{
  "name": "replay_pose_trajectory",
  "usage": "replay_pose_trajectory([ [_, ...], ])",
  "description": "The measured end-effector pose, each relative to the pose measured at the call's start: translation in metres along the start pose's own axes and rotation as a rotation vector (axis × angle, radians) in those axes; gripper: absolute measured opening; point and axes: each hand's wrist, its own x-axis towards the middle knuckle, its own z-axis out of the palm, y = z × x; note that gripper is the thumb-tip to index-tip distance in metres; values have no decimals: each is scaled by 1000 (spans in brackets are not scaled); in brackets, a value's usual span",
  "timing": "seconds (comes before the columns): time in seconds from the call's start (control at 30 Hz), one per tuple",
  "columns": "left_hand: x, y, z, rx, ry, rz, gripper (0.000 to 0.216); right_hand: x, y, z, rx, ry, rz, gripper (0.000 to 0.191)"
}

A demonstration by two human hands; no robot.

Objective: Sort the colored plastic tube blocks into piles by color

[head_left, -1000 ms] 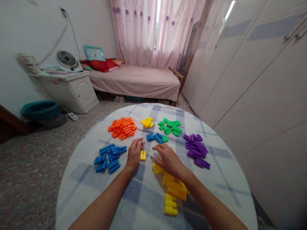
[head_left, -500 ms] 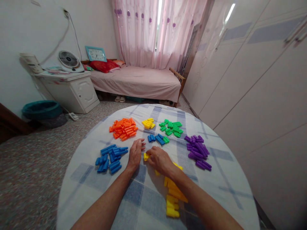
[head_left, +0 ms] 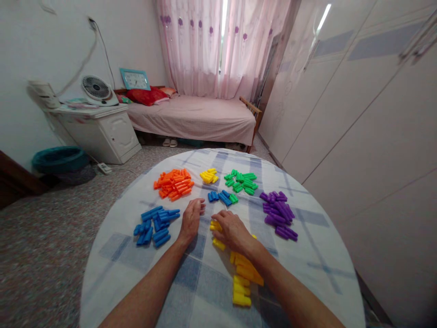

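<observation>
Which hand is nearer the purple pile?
Right. The right hand is at some yellow pieces, to the left of the purple pile; the left hand is farther left, near the large blue pile.

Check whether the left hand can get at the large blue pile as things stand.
Probably yes: the left hand is close beside the large blue pile, with only bare tablecloth showing between them and nothing else covering it.

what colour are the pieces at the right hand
Yellow pieces at the right hand, best seen in the head view.
</observation>
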Motion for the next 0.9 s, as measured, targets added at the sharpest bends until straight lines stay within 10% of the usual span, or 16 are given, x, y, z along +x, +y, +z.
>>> replay_pose_trajectory([
  [0.43,-1,3,3,11,-24,2,42,-45,-12,-19,320,-100,-175,20],
  [0.7,-14,12,-3,106,-69,87,32,-53,69,-10,623,477,268,32],
  [0.9,-23,9,3,216,-164,118,25,-58,91,15,654,526,333,35],
])
